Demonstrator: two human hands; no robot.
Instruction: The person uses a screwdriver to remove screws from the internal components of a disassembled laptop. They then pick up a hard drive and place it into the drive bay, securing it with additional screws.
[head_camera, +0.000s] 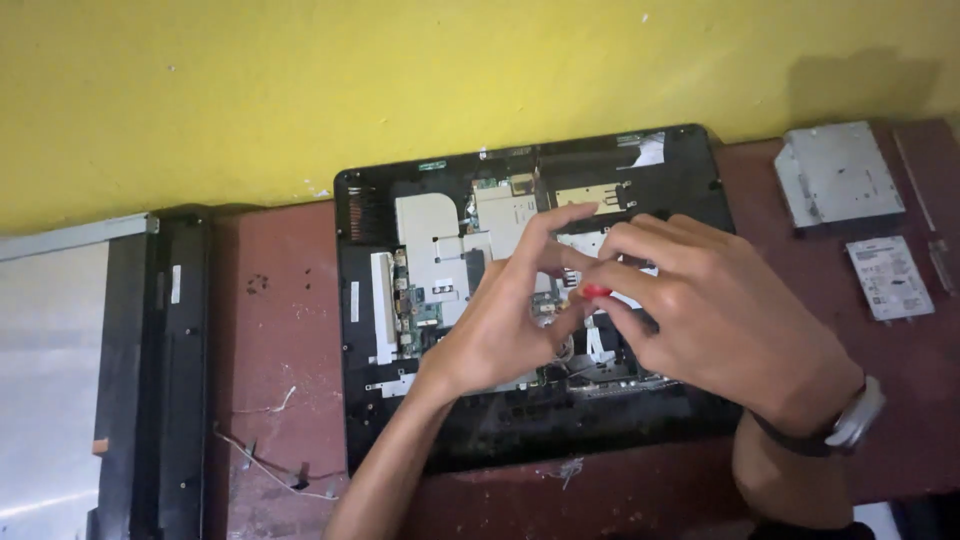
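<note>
An opened laptop base (380, 400) lies on the dark red table with its circuit board and metal shields (435, 245) bare. Both hands hover over the middle of the board. My right hand (720, 320), with a watch on the wrist, pinches a small tool with a red handle (597, 291) between thumb and fingers. My left hand (505, 320) reaches in from below, its fingers spread and its fingertips meeting the red handle and the board beside it. The tool's tip is hidden by the fingers.
A grey optical drive (838, 172) and a small hard drive (889, 277) lie at the right of the table. A detached black laptop part (160, 370) with a screen panel lies at the left. Thin loose wires (265, 460) trail on the table (280, 330). A yellow wall stands behind.
</note>
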